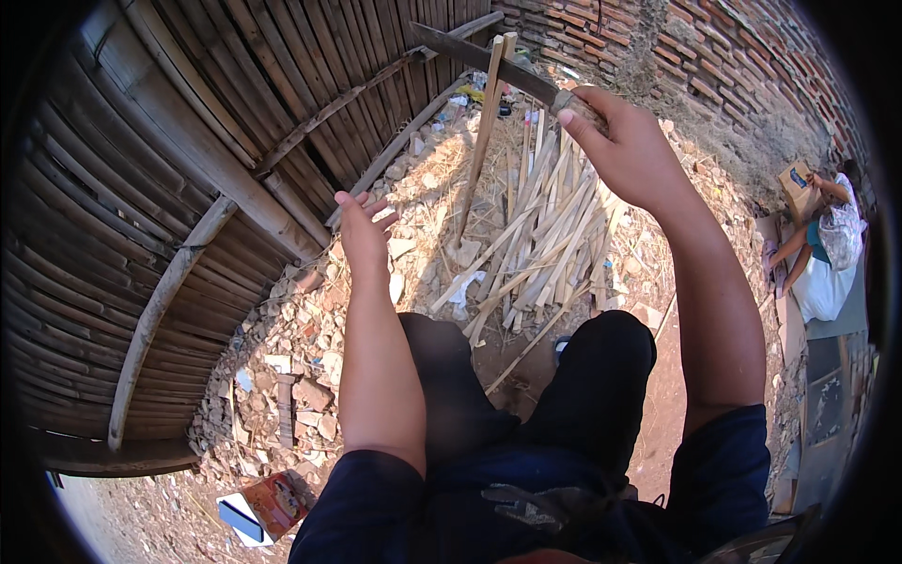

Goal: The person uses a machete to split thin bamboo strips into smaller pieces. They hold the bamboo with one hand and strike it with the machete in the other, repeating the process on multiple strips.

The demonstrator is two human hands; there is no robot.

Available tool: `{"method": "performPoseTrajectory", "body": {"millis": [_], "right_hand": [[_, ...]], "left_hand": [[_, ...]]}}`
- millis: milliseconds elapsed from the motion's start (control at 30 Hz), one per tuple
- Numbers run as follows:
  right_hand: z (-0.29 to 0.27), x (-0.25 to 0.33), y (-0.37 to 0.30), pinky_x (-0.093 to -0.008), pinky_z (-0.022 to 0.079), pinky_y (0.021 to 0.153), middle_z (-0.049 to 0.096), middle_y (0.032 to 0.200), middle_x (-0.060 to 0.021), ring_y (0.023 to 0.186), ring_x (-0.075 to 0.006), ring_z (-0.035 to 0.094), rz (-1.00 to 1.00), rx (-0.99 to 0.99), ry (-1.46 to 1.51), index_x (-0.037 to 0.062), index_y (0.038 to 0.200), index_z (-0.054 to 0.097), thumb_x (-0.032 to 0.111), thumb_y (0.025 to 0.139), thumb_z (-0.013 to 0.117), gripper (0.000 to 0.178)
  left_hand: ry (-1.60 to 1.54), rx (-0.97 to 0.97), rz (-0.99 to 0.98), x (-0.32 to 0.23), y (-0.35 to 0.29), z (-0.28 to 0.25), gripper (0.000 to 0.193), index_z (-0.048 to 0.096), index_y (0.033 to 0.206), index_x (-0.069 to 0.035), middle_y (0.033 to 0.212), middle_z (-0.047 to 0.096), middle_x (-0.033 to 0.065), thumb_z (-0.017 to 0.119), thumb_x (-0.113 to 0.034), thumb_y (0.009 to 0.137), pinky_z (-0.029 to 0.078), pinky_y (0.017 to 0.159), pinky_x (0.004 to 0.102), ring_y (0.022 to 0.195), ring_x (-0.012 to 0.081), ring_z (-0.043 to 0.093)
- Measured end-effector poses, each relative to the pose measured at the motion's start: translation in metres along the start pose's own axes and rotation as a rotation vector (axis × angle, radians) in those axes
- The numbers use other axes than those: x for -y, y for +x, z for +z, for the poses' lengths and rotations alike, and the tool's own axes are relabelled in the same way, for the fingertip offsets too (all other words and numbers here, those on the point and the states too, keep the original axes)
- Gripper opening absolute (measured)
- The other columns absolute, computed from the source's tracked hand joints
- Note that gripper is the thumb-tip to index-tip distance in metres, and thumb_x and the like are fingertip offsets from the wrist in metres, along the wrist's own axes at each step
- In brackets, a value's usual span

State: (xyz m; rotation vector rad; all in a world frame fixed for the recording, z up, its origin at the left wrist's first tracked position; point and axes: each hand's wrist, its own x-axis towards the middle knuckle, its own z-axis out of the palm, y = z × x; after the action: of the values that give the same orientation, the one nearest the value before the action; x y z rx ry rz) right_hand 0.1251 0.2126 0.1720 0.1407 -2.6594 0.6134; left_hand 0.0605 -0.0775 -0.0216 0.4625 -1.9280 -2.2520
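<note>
My right hand [625, 146] is raised at the far middle, its fingers wrapped round the handle of a machete [531, 83]. The long dark blade points to the far left and crosses an upright split bamboo strip [480, 155] near its top; whether it cuts into the strip or only lies against it I cannot tell. Left of the strip, my left hand [364, 230] is held out with its fingers apart and nothing in it. A loose pile of pale split bamboo strips [554, 226] lies on the ground beyond my knees.
A bamboo wall [113, 244] rises on the left, with broken stones [310, 376] along its foot. At the back stands a brick wall [695, 56]. Another person [836, 230] sits at far right, holding a brown box [800, 193]. A blue phone [241, 520] lies at lower left.
</note>
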Motion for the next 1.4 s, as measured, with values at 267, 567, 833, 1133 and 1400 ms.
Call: {"method": "performPoseTrajectory", "body": {"millis": [267,567,833,1133,1400], "right_hand": [[0.015,-0.005,-0.019,-0.0463,0.055,0.092,0.072,0.107,-0.0285,0.106,-0.0392,0.072,-0.020,0.011,0.040,-0.0032,0.137,0.059,0.044,0.100,0.060,0.060],[-0.024,-0.009,-0.006,-0.0367,0.053,0.089,0.073,0.104,-0.0219,0.098,-0.0273,0.070,0.020,-0.130,0.125,-0.0041,0.136,0.060,0.051,0.097,0.064,0.068],[-0.019,0.004,-0.011,-0.0379,0.053,0.086,0.073,0.103,-0.0208,0.096,-0.0287,0.071,0.055,-0.073,0.113,-0.0039,0.135,0.061,0.049,0.097,0.066,0.066],[-0.039,0.009,-0.009,-0.0348,0.050,0.076,0.070,0.093,-0.0139,0.083,-0.0192,0.064,0.122,-0.142,0.129,-0.0008,0.133,0.064,0.050,0.098,0.063,0.062],[0.011,-0.010,0.013,-0.0439,0.053,0.090,0.074,0.105,-0.0215,0.101,-0.0361,0.070,0.040,-0.031,-0.071,-0.0029,0.135,0.061,0.045,0.100,0.059,0.060]], "left_hand": [[-0.105,-0.065,0.027,0.003,0.003,-0.005,0.087,0.046,0.144,0.001,0.126,0.065,0.0174,0.018,-0.071,0.104,0.047,0.094,0.0415,0.105,0.0270,0.068],[-0.153,-0.109,0.044,-0.002,-0.002,-0.003,0.087,0.048,0.141,0.002,0.122,0.066,0.0166,0.018,-0.070,0.104,0.049,0.088,0.0384,0.101,0.0257,0.069],[-0.138,-0.066,0.038,-0.001,0.004,-0.006,0.093,0.042,0.147,0.003,0.131,0.062,0.0200,0.017,-0.074,0.102,0.048,0.098,0.0454,0.113,0.0307,0.066],[-0.146,-0.051,0.027,-0.001,0.003,-0.006,0.095,0.042,0.146,0.004,0.130,0.062,0.0202,0.016,-0.076,0.101,0.048,0.098,0.0444,0.112,0.0302,0.066],[-0.193,-0.026,0.012,-0.004,0.004,0.000,0.093,0.043,0.145,0.003,0.127,0.062,0.0193,0.018,-0.076,0.101,0.048,0.095,0.0433,0.110,0.0291,0.066]]}}
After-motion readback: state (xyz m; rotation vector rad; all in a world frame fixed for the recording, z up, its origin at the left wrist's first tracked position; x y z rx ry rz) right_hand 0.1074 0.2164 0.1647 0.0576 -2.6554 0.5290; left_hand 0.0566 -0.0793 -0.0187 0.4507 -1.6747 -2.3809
